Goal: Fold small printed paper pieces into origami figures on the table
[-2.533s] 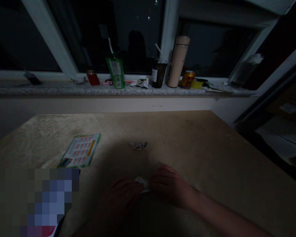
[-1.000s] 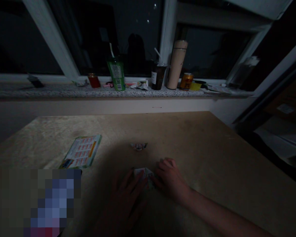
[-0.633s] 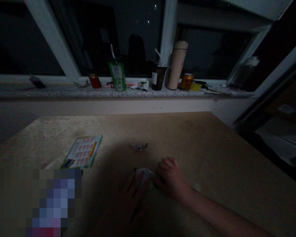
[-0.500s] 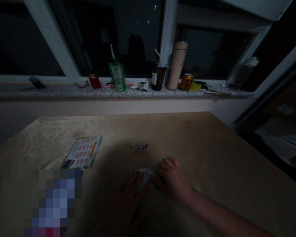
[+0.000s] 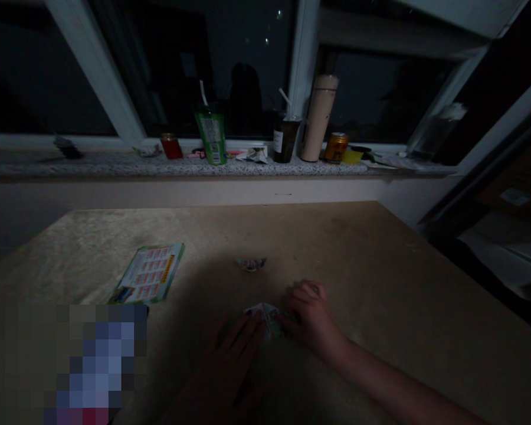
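Observation:
A small piece of folded printed paper [image 5: 265, 309] lies on the table between my hands, with a crease running down its middle. My left hand [image 5: 234, 351] rests flat over its left side, fingers stretched out, in deep shadow. At the right edge of the paper is my right hand [image 5: 312, 319], fingers curled in and the thumb and fingertips on the paper. Just beyond it sits a second, smaller folded paper piece [image 5: 251, 264], boat-like in outline, touched by neither hand.
To the left lies a printed booklet or stack of sheets [image 5: 148, 273] on the wooden table [image 5: 336, 236]. A blurred-out patch [image 5: 101, 354] covers the lower left. Along the windowsill [image 5: 248, 169] stand a green cup [image 5: 212, 137], a dark cup [image 5: 284, 140], a pink flask [image 5: 319, 121] and a can [image 5: 336, 147].
The folded paper shows wider to the right, its middle crease now visible. My left fingers have shifted slightly, while my right hand stays almost where it was.

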`<act>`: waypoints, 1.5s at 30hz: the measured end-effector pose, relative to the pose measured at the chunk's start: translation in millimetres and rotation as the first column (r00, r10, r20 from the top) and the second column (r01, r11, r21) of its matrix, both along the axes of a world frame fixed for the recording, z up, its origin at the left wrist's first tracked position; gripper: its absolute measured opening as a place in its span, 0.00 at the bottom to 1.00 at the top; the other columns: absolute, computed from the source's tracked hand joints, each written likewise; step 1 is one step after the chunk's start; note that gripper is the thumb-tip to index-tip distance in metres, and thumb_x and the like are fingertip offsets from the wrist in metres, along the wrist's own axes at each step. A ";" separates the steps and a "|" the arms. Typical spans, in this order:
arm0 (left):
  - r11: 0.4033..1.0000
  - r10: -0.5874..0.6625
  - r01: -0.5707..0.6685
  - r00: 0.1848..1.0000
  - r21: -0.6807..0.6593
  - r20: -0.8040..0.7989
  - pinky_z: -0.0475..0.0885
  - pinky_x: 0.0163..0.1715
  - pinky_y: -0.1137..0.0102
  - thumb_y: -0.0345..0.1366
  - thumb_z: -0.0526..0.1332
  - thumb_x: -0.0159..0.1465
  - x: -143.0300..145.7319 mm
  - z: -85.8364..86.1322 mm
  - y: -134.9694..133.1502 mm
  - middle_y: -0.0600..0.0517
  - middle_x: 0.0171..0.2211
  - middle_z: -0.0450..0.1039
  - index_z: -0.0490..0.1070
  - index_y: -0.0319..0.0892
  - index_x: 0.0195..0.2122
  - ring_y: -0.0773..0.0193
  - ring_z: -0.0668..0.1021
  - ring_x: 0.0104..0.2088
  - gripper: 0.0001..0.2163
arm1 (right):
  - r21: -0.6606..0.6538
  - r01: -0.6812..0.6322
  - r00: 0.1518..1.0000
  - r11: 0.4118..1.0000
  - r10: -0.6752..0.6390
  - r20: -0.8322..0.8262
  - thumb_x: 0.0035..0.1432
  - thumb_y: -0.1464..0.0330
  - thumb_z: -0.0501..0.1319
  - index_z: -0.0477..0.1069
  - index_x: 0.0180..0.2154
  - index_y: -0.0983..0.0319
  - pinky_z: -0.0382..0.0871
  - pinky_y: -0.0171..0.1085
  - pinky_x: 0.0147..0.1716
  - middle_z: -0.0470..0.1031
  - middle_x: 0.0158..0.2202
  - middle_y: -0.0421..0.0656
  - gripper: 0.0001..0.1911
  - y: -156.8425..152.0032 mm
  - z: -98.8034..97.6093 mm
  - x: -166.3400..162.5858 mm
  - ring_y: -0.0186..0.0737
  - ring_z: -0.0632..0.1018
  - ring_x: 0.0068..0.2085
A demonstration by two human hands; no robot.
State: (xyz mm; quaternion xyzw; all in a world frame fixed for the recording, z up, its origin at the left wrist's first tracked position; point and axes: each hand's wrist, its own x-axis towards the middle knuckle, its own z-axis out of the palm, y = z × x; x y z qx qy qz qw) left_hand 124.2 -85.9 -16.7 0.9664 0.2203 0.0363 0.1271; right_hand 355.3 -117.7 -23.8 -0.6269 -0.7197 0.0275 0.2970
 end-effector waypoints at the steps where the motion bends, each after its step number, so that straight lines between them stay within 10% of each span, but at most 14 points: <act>1: 1.000 -0.010 0.010 1.000 0.003 -0.010 0.47 0.60 0.44 0.44 0.56 0.65 0.3 1.3 -0.1 0.49 0.67 0.43 0.33 0.49 0.67 0.48 0.53 0.64 0.36 | 0.000 0.010 1.000 1.000 -0.010 -0.003 0.55 0.66 0.65 0.65 0.23 0.62 0.54 0.41 0.45 0.68 0.26 0.38 0.13 0.9 0.2 1.6 0.38 0.69 0.35; 20: 1.000 0.026 -0.027 0.999 -0.015 -0.044 0.54 0.59 0.48 0.45 0.63 0.58 10.6 9.2 0.2 0.52 0.67 0.45 0.42 0.52 0.67 0.48 0.55 0.63 0.39 | -0.059 0.059 0.986 0.997 -0.068 -0.155 0.50 0.70 0.67 0.67 0.32 0.60 0.58 0.45 0.47 0.73 0.32 0.40 0.10 7.1 5.7 -6.1 0.42 0.73 0.39; 28: 0.998 0.064 -0.064 0.998 0.006 0.026 0.56 0.59 0.51 0.42 0.61 0.60 4.7 -1.3 -4.1 0.48 0.67 0.45 0.41 0.48 0.67 0.49 0.55 0.63 0.38 | 0.000 -0.204 0.935 0.979 0.195 -0.296 0.56 0.76 0.59 0.68 0.46 0.57 0.52 0.46 0.59 0.77 0.44 0.40 0.16 -10.8 6.7 -11.2 0.37 0.76 0.47; 37: 0.997 0.074 -0.075 0.996 0.002 0.046 0.58 0.57 0.47 0.44 0.62 0.59 1.6 -8.8 -3.7 0.46 0.66 0.47 0.48 0.46 0.65 0.42 0.53 0.63 0.35 | -0.091 -0.382 0.921 0.919 0.372 -0.116 0.61 0.74 0.56 0.64 0.55 0.57 0.42 0.46 0.64 0.71 0.54 0.43 0.21 -29.7 15.5 -10.5 0.36 0.69 0.57; 45: 0.994 0.108 -0.103 0.990 -0.047 0.096 0.60 0.58 0.53 0.44 0.61 0.61 -3.5 -15.7 -6.8 0.42 0.66 0.47 0.38 0.43 0.67 0.46 0.57 0.63 0.39 | -0.132 -0.431 0.897 0.893 0.439 0.043 0.64 0.71 0.53 0.62 0.58 0.62 0.53 0.44 0.62 0.65 0.59 0.45 0.21 -32.4 12.5 -7.3 0.40 0.66 0.59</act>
